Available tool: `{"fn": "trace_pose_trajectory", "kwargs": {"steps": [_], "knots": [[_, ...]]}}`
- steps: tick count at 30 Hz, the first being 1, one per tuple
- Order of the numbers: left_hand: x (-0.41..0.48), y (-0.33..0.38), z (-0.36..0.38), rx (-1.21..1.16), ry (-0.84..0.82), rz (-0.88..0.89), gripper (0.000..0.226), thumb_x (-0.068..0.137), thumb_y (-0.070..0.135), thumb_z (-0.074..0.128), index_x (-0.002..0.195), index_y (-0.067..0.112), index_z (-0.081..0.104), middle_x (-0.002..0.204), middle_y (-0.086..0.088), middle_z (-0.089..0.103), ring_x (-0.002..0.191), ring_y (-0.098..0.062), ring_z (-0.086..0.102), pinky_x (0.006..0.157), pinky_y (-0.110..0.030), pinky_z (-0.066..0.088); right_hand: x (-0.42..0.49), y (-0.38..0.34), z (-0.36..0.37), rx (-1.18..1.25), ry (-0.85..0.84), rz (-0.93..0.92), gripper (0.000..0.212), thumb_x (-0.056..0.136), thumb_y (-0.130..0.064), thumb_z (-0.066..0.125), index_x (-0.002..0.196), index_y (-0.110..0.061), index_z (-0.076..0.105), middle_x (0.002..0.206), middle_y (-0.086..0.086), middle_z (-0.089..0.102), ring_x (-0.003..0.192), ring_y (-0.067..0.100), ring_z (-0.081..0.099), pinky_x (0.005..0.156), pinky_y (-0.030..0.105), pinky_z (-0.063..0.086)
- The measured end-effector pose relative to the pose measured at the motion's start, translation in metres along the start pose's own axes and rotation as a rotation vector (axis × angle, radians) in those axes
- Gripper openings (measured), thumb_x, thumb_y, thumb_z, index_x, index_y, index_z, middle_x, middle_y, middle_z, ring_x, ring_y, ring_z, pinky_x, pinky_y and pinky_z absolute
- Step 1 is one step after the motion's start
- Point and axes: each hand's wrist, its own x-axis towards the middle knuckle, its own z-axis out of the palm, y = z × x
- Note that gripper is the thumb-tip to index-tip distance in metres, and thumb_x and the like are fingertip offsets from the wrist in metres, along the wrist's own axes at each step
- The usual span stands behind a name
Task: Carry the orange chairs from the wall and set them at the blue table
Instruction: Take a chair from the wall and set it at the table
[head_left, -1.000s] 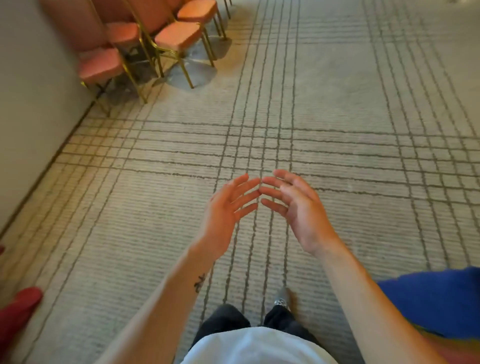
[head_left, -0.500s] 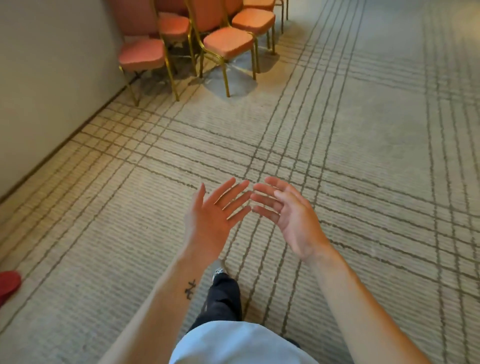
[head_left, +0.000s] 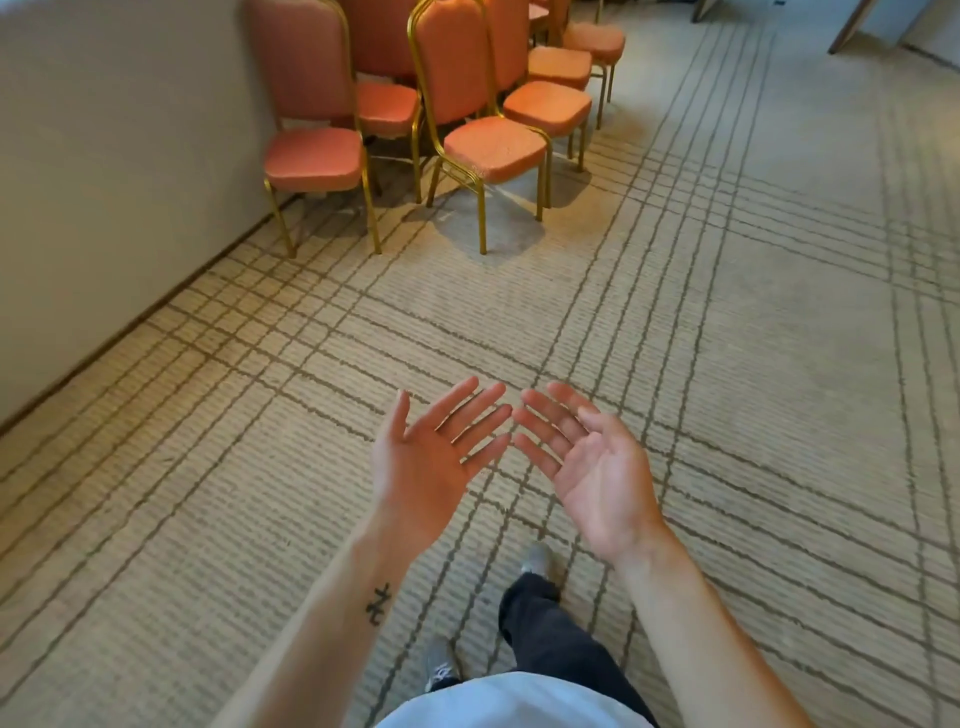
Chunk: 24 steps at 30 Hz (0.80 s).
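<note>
Facing camera, upright orange chairs (head_left: 493, 148) beside wall (head_left: 130, 156)

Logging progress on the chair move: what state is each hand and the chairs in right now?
left hand: open, palm up, holding nothing.
right hand: open, palm up, holding nothing.
orange chairs: upright on the carpet, clustered beside the wall, well ahead of both hands, none touched.
</note>
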Motion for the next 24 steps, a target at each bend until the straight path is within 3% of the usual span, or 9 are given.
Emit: {"fn": "trace_pose_trajectory", "kwargs": {"steps": [16, 24], "knots": [[0.260, 0.112, 0.085, -0.016, 0.150, 0.150, 0.074, 0.106, 0.056, 0.021, 0.140, 0.001, 0.056, 0.138, -0.023, 0.063, 0.131, -0.040, 0.058, 0.119, -0.056, 0.033, 0.312, -0.128, 0.031, 0.064, -0.185, 0.163, 0.042, 0.106, -0.024, 0.036, 0.140, -0.005, 0.052, 0.138, 0.019, 0.063, 0.129, 0.033, 0.060, 0.112, 0.050, 0.042], [0.388, 0.157, 0.093, -0.026, 0.195, 0.083, 0.073, 0.104, 0.057, 0.025, 0.141, 0.001, 0.055, 0.138, -0.024, 0.063, 0.130, -0.042, 0.058, 0.117, -0.056, 0.036, 0.442, -0.149, 0.039, 0.119, -0.107, 0.191, 0.041, 0.103, -0.024, 0.039, 0.136, -0.006, 0.055, 0.138, 0.019, 0.063, 0.127, 0.032, 0.061, 0.113, 0.050, 0.042]]}}
